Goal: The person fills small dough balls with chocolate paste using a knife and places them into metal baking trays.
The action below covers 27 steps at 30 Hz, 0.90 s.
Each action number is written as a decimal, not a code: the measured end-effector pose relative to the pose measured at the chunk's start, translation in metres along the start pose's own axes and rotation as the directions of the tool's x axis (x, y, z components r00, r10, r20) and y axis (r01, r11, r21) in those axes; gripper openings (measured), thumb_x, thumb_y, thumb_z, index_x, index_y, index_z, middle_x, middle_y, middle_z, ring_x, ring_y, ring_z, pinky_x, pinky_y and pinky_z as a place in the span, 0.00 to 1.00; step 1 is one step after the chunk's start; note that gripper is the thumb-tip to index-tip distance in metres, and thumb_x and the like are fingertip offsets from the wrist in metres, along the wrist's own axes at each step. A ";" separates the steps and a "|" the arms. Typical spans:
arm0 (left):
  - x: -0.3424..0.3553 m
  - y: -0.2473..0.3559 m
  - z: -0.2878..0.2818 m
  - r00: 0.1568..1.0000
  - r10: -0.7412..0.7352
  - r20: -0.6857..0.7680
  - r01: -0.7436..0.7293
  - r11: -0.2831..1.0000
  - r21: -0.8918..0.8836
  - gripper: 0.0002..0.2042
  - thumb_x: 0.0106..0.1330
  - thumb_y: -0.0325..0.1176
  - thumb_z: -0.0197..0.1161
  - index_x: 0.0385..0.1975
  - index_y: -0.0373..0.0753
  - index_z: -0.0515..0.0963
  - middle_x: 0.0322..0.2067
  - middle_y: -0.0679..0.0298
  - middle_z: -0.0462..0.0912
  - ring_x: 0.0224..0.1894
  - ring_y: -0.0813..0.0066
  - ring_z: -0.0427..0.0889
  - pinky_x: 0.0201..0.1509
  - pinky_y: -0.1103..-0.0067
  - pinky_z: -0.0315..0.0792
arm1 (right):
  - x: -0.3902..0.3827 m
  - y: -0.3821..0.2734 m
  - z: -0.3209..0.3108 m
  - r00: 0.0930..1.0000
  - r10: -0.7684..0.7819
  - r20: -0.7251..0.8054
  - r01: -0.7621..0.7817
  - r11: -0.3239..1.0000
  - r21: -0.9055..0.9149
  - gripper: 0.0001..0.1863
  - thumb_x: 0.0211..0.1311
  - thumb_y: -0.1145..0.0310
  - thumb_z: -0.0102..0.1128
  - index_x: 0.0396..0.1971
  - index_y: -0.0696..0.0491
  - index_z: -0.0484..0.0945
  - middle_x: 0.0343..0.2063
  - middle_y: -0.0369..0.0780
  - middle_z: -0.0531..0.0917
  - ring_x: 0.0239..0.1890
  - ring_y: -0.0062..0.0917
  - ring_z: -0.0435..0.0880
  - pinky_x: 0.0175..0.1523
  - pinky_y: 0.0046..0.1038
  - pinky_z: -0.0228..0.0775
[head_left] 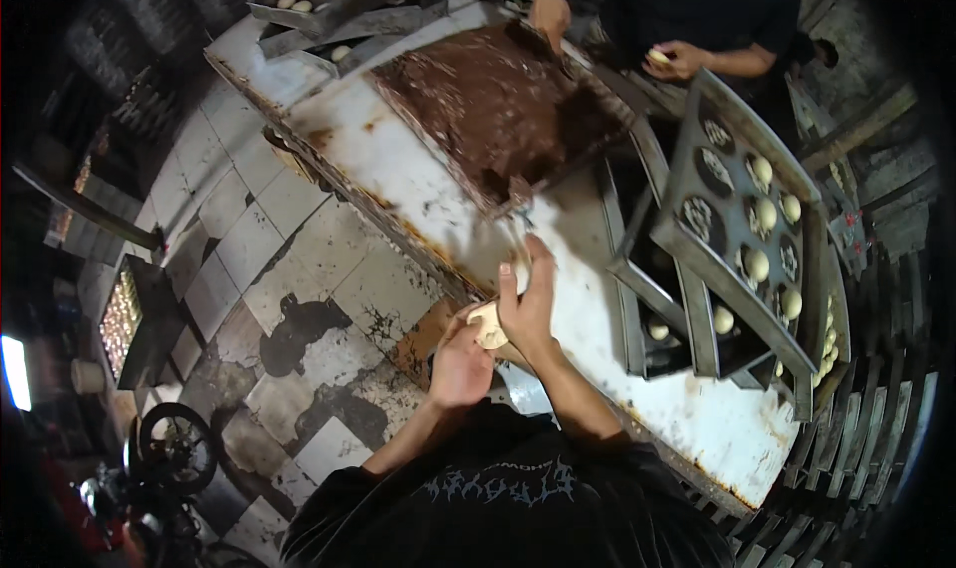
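Note:
My left hand [461, 367] is palm up with its fingers curled round a flattened piece of pale dough [486, 326]. Beside it, my right hand [530, 304] grips a thin, motion-blurred utensil [515, 231], perhaps a spatula. The utensil's far end reaches the near corner of a wide slab of dark brown paste [483, 100]. Which kind of utensil it is, I cannot make out. The paste lies on a worn white worktop [363, 155] in front of me.
Stacked metal trays [737, 304] with round dough balls [765, 213] stand on the right. More trays [349, 20] sit at the far left end. Across the worktop, a co-worker's hand [550, 15] touches the paste and another [680, 60] holds dough. A motorcycle [174, 449] stands lower left.

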<state>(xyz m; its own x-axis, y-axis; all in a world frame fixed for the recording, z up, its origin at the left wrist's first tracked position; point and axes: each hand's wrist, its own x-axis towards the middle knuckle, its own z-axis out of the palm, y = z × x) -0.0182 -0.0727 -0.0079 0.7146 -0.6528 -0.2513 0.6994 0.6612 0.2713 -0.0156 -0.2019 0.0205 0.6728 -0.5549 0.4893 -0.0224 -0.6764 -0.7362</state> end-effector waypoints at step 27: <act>0.101 0.143 0.003 0.972 -0.149 -0.182 0.192 0.951 0.242 0.17 0.68 0.32 0.46 0.53 0.29 0.66 0.51 0.53 0.74 0.53 0.64 0.74 0.58 0.69 0.69 | 0.178 -0.006 0.039 0.629 0.454 0.632 0.270 0.635 -0.724 0.11 0.58 0.68 0.49 0.33 0.56 0.80 0.36 0.46 0.82 0.40 0.44 0.81 0.45 0.38 0.73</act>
<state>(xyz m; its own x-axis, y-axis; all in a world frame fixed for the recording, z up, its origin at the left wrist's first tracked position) 0.1545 -0.0451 0.0080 0.5920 -0.6660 -0.4539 0.7995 0.4143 0.4348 0.1334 -0.2780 0.0935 0.8798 -0.3499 -0.3218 -0.3685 -0.9296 0.0034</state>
